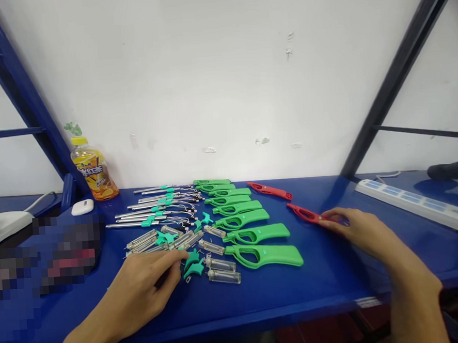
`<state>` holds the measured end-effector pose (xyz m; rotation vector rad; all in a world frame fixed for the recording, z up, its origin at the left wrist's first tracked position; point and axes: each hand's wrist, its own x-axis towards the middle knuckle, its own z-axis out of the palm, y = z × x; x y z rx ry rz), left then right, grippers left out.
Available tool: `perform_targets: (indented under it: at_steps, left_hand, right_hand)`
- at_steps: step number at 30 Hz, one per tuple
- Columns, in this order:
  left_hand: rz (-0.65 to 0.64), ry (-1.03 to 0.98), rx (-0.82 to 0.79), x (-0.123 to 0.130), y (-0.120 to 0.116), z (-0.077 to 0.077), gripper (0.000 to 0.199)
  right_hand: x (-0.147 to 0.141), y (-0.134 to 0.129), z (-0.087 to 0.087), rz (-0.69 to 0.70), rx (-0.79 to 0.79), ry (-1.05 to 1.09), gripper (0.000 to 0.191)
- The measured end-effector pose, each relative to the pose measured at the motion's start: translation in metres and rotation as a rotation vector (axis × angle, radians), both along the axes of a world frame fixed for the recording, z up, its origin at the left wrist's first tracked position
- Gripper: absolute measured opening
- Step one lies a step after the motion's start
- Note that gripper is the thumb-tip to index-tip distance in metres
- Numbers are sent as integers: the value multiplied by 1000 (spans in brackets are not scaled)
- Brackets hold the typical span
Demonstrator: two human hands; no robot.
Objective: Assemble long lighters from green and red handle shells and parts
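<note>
pinching slim looped red plastic casing [307,214] in right hand [354,228]; at curved teal plastic pieces [194,269] with left hand [143,288], with fingers narrowed; cannot tell if gripping.

On the counter [328,279], the bottle [94,172] stands left of centre, the earbud case [82,207] just before it. Metal rods [138,214] lie at centre-left, behind the cylinders [224,276]; the lighter shells [269,255] run in a column right of both. The power strip [417,203] lies far right.
</note>
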<state>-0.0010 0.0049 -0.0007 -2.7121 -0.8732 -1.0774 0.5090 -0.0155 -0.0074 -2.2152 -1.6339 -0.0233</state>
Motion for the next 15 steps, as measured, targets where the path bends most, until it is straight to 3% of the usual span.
perform_targets:
  at_steps: [10, 15]
  left_hand:
    - [-4, 3, -6, -1, 0, -2, 24]
    - [-29, -1, -39, 0, -3, -1, 26]
  right_hand:
    - [3, 12, -14, 112, 6, 37, 55]
    - [-7, 19, -12, 186, 86, 22, 48]
